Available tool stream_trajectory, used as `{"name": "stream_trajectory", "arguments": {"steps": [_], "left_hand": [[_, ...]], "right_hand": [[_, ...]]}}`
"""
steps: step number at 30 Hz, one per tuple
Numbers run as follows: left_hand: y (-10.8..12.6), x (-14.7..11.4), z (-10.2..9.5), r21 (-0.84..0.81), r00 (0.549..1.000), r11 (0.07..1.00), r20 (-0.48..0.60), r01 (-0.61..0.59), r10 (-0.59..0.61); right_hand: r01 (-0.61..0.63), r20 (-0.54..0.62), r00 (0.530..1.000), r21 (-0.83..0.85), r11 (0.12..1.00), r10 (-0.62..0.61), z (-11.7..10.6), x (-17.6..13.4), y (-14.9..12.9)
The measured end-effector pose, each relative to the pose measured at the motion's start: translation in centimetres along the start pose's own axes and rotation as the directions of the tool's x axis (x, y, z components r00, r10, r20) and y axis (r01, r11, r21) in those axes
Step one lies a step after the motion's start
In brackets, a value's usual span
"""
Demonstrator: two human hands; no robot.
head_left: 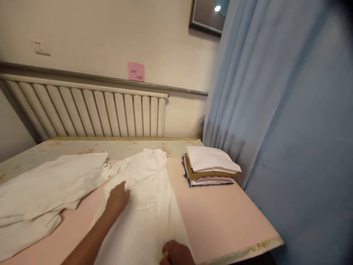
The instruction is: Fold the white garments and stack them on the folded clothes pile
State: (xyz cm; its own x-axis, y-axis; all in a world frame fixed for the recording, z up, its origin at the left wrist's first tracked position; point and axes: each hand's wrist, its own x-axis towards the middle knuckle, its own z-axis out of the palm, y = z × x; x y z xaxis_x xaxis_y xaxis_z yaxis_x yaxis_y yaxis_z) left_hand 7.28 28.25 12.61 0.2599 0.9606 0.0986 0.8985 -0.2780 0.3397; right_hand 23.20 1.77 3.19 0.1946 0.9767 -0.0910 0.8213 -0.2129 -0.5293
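A white shirt [143,224] lies spread on the bed with its collar pointing away from me and a chest pocket showing. My left hand [119,198] rests on the shirt's left side below the shoulder, thumb and index finger slightly apart; its other fingers are partly hidden. Near the bottom of the view, my right hand [178,253] has its fingers curled at the shirt's right side, closed on the fabric. The frame's lower edge cuts off part of that hand and the shirt's lower end.
More white clothing [55,184] lies loosely at the left. Folded clothes [212,165] are stacked at the right on a pink sheet [220,217]. A blue curtain [289,121] hangs along the right side. Behind the bed are a radiator [110,110] and a pink note [136,71].
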Motion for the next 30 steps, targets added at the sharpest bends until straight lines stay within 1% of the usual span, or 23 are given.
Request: {"name": "stream_trajectory", "arguments": {"steps": [3,4,7,8,10,12,15,19,22,25,28,30], "left_hand": [[1.7,-6.0,4.1,-0.103,0.987,0.992,0.133,-0.077,0.090],[2.1,-7.9,5.2,-0.191,0.977,0.979,0.182,-0.077,0.112],[3.1,-12.6,7.8,-0.341,0.945,0.939,0.320,0.051,0.065],[3.3,-13.7,8.4,-0.370,0.935,0.925,0.351,0.088,0.052],[3.7,-15.4,9.1,-0.427,0.919,0.889,0.395,0.164,0.020],[4.1,-16.5,9.6,-0.494,0.900,0.831,0.435,0.257,-0.020],[4.9,-17.7,9.9,-0.554,0.868,0.746,0.492,0.370,-0.064],[6.1,-18.9,10.0,-0.544,0.846,0.733,0.528,0.408,-0.079],[6.8,-19.7,10.0,-0.530,0.843,0.748,0.534,0.400,-0.072],[7.2,-20.4,9.9,-0.516,0.854,0.778,0.517,0.359,-0.051],[7.6,-20.8,9.6,-0.458,0.870,0.844,0.493,0.281,-0.022],[7.8,-21.1,9.3,-0.371,0.875,0.900,0.484,0.227,-0.020]], "right_hand": [[0.006,-0.108,0.994,0.168,0.986,0.012,-1.5,-1.1,0.2],[0.000,-0.145,0.989,0.206,0.979,0.031,-2.0,-1.4,0.5],[-0.016,-0.266,0.960,0.239,0.971,0.081,-3.8,-1.9,2.5],[-0.021,-0.314,0.945,0.225,0.974,0.093,-4.3,-2.0,3.4],[-0.078,-0.392,0.908,0.198,0.977,0.152,-5.0,-2.2,5.2],[-0.151,-0.411,0.884,0.201,0.968,0.223,-5.3,-2.5,6.8],[-0.211,-0.374,0.880,0.243,0.947,0.292,-5.2,-3.0,8.3],[-0.228,-0.321,0.891,0.291,0.929,0.319,-4.8,-3.4,8.3],[-0.222,-0.295,0.902,0.307,0.926,0.314,-4.4,-3.5,7.9],[-0.224,-0.266,0.908,0.343,0.912,0.323,-3.7,-3.7,7.6],[-0.240,-0.181,0.922,0.428,0.871,0.342,-3.0,-4.0,7.4],[-0.258,-0.112,0.928,0.493,0.831,0.354,-2.7,-4.2,7.2]]}}
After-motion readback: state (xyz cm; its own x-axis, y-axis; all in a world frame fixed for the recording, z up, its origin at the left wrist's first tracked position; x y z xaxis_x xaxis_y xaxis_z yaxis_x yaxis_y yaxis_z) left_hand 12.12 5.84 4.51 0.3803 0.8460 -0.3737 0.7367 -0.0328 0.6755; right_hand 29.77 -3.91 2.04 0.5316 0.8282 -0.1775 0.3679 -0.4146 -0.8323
